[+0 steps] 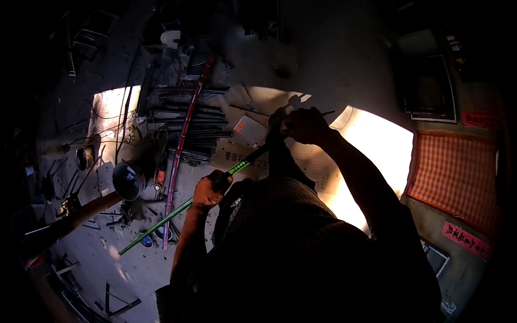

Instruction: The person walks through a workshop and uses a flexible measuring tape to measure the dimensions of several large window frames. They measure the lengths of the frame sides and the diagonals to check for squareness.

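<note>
A long, thin bar with a green wrapping (pixel 170 216) runs slantwise from the lower left up toward the middle. My left hand (pixel 209 190) is closed around it partway along. The bar's upper stretch turns dark and reaches toward my right hand (pixel 306 126). The fingers of that hand are curled in deep shadow, and what lies between them is too dark to make out. A thin dark rod (pixel 328 113) sticks out just past the right hand. Flat cardboard (pixel 229 154) lies on the floor beneath.
A red-and-white marked bar (pixel 186 126) lies left of my hands, by a stack of dark metal strips (pixel 203 121). Farther left are a round dark pan-like thing (pixel 128 181) and an orange-handled tool (pixel 160 176). A checked orange cloth (pixel 452 180) hangs at right.
</note>
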Demonstrator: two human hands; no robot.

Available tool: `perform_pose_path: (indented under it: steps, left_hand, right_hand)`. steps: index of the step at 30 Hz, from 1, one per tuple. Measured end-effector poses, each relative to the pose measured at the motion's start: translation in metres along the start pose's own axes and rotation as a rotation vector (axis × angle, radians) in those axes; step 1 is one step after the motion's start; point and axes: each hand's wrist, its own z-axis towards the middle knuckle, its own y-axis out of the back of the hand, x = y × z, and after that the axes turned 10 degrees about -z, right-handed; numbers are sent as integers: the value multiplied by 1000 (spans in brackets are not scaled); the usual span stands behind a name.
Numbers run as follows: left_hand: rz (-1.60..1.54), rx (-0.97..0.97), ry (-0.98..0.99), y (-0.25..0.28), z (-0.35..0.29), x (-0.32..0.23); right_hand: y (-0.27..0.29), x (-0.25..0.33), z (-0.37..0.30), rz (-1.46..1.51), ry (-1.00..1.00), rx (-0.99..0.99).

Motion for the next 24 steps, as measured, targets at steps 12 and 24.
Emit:
perform_pose_path:
  steps: [12, 24]
  left_hand:
    - [-6, -162, 517, -10, 190, -32]
    - [-50, -197, 564, 45, 373, -5]
  right_hand:
    - [36, -160, 242, -7, 216, 201]
    - [58, -231, 438, -67, 283, 257]
